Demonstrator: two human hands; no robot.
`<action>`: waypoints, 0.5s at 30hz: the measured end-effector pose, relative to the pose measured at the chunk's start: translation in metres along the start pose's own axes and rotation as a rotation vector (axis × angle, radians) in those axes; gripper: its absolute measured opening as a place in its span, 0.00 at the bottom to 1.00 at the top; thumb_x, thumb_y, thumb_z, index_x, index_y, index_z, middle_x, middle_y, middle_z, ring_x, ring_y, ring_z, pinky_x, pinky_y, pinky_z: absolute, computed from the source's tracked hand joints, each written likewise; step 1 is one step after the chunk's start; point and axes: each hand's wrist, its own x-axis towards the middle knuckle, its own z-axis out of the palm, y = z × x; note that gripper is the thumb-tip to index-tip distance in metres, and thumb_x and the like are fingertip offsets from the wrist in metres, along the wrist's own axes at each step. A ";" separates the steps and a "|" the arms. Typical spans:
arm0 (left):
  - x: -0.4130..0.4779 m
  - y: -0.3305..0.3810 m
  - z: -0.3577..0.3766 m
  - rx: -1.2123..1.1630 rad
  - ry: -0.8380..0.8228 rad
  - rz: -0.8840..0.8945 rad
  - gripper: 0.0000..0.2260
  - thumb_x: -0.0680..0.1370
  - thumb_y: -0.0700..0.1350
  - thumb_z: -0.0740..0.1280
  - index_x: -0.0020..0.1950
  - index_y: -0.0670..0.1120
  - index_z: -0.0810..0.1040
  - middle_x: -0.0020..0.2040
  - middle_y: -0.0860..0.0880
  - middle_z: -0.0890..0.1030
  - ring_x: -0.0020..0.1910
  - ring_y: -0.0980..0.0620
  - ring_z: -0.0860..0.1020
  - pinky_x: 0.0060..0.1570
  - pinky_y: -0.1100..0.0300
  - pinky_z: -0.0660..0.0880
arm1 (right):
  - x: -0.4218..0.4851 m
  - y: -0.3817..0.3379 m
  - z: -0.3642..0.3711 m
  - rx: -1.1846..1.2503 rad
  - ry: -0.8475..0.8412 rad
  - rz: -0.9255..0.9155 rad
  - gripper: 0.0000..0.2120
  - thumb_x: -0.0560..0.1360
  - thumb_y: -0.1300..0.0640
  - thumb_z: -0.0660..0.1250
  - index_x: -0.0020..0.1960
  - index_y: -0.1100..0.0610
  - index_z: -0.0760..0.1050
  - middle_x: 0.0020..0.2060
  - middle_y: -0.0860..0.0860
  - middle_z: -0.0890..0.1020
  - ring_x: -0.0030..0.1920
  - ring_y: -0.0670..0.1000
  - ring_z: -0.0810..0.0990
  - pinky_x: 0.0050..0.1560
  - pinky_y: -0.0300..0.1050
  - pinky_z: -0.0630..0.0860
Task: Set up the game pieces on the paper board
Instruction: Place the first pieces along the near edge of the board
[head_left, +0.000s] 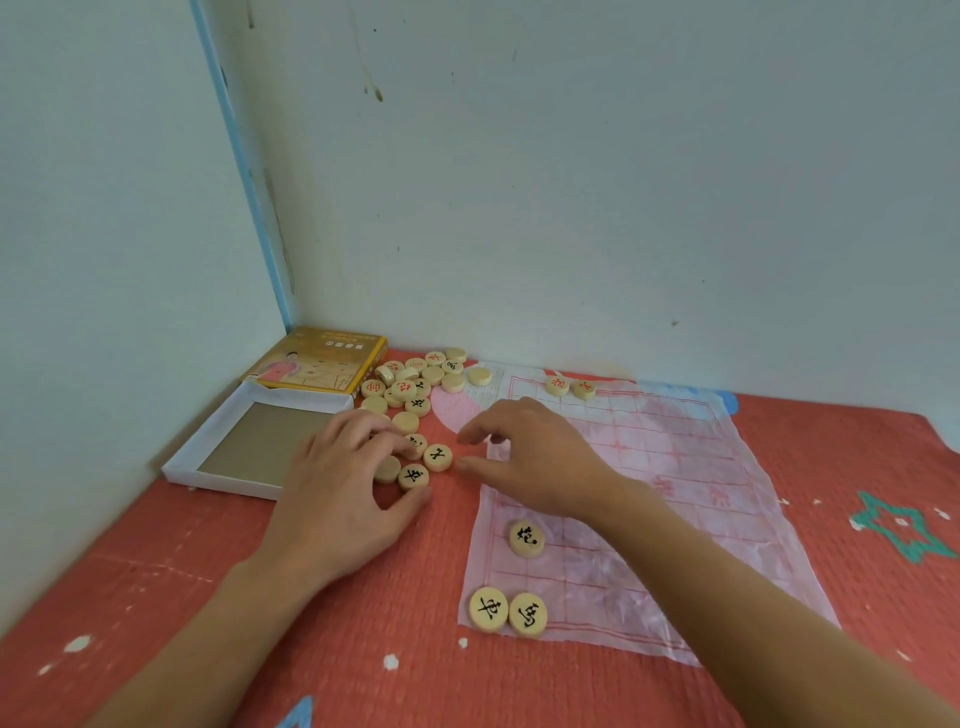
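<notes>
Head view. A thin paper board, printed with a red grid, lay creased on a red quilted cover set against a pale wall.

Five game pieces stood on the board:
- two side by side at its near left corner
- one just beyond them
- two with red marks together at the far edge

The remaining pieces lay in a loose pile off the board's far left corner, beside a yellow box lid and a white box tray.

The left hand rested over the near end of the pile. Its fingers were curled across several pieces, and whether they gripped one could not be told.

The right hand was over the board's left edge. Its thumb and forefinger were apart and held nothing, their tips just beside a black-marked piece.
</notes>
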 end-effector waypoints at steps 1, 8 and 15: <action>-0.001 -0.001 0.001 0.001 0.001 -0.008 0.19 0.69 0.66 0.59 0.50 0.56 0.79 0.54 0.61 0.73 0.62 0.58 0.68 0.59 0.57 0.64 | 0.004 -0.003 0.003 -0.027 -0.010 -0.007 0.17 0.75 0.41 0.66 0.59 0.49 0.79 0.54 0.46 0.80 0.57 0.48 0.73 0.58 0.47 0.72; -0.002 -0.005 0.004 -0.025 0.014 -0.011 0.19 0.70 0.65 0.59 0.49 0.56 0.81 0.54 0.60 0.74 0.61 0.58 0.68 0.59 0.59 0.61 | 0.016 -0.009 0.017 -0.145 -0.027 -0.020 0.16 0.75 0.40 0.64 0.57 0.49 0.79 0.54 0.48 0.78 0.57 0.51 0.70 0.59 0.50 0.70; -0.002 -0.004 0.003 -0.076 0.036 -0.017 0.17 0.69 0.66 0.60 0.48 0.57 0.79 0.52 0.62 0.74 0.59 0.59 0.69 0.58 0.60 0.60 | 0.012 -0.005 0.019 -0.090 0.021 -0.052 0.13 0.75 0.42 0.66 0.55 0.49 0.79 0.52 0.47 0.79 0.55 0.50 0.72 0.56 0.48 0.70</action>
